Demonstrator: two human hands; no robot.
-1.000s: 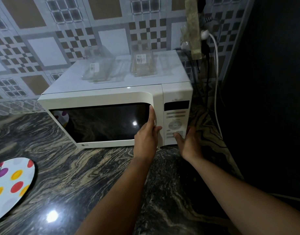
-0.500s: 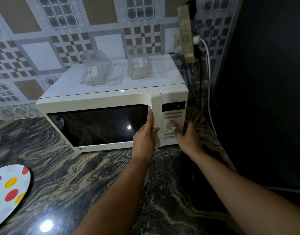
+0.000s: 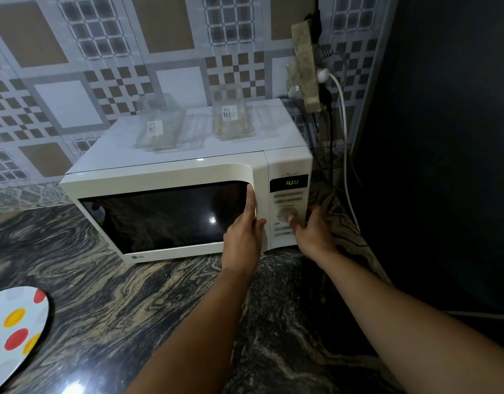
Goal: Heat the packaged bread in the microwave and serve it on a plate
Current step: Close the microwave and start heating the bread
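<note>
Plate: a white plate [image 3: 16, 334] with coloured dots is seen at the near left edge of the dark marbled counter [image 3: 148, 302], well apart from the oven; nothing is seen on the part in view.
Left hand: the left hand [image 3: 243, 234] is laid flat against the right edge of the closed door [image 3: 162, 217], fingers straight and together, nothing gripped.
Right hand: the right hand [image 3: 312, 233] is held at the control panel, its thumb on the round dial [image 3: 286, 215]; the remaining fingers are loosely spread, nothing clasped.
Display: green digits are now lit on the display [image 3: 289, 182], which was dark a second ago; they are too blurred to be read.
Meaning: a heating time is judged to be set, with the start yet to be given.
Bread: the packaged bread cannot be seen; it is presumed to be behind the dark glass of the microwave [image 3: 188, 180].
Microwave top: two clear containers [image 3: 193, 123] are stood there.
</note>
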